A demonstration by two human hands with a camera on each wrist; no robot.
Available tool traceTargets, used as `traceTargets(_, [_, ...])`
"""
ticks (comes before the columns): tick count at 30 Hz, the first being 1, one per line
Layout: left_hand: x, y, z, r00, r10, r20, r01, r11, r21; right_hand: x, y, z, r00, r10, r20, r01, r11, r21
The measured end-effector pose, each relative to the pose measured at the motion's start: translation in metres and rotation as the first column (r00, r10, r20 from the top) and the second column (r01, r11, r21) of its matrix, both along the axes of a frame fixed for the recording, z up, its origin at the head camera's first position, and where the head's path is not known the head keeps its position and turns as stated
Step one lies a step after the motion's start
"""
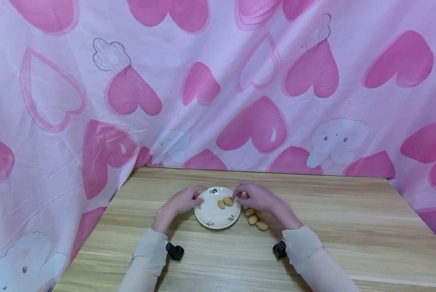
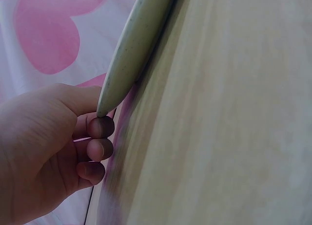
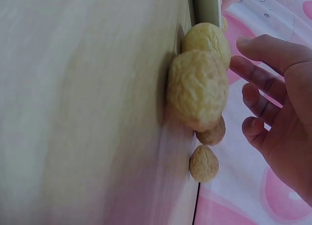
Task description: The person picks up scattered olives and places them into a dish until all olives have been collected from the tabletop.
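A round white plate point(image 1: 218, 219) with small dark and red prints along its border lies on the table, two tan walnuts point(image 1: 227, 201) on it. At its left edge my left hand point(image 1: 183, 199) pinches the rim, thumb above and curled fingers below, as the left wrist view shows with the plate's side point(image 2: 134, 49). My right hand point(image 1: 257, 196) hovers by the plate's right edge, above several more walnuts point(image 1: 252, 220). In the right wrist view the thumb and fingers of that hand point(image 3: 287, 84) are apart and bent, holding nothing, beside wrinkled walnuts point(image 3: 199, 88).
The light wooden table point(image 1: 218, 267) runs back to a pink curtain point(image 1: 203, 121) printed with hearts, which also hangs along the left and right sides. Each wrist carries a small black camera point(image 1: 175, 251).
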State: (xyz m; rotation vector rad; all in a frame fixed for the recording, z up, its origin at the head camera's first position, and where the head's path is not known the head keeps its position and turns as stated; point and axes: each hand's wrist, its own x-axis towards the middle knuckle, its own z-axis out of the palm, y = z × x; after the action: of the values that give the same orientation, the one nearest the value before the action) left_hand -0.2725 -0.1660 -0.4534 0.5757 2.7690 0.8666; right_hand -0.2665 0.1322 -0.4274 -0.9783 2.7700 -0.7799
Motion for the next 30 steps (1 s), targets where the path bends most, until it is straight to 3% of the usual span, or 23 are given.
traceTargets(14, [0.002, 0.001, 0.002, 1.000, 0.002, -0.002, -0.002, 1.000, -0.012, 0.003, 0.020, 0.001, 0.999, -0.033, -0.009, 0.033, 0.999, 0.002])
traceTargets(30, [0.003, 0.002, 0.002, 1.000, 0.001, -0.005, -0.001, 1.000, -0.001, 0.005, 0.047, 0.001, 0.995, -0.051, -0.090, 0.051, 0.999, -0.004])
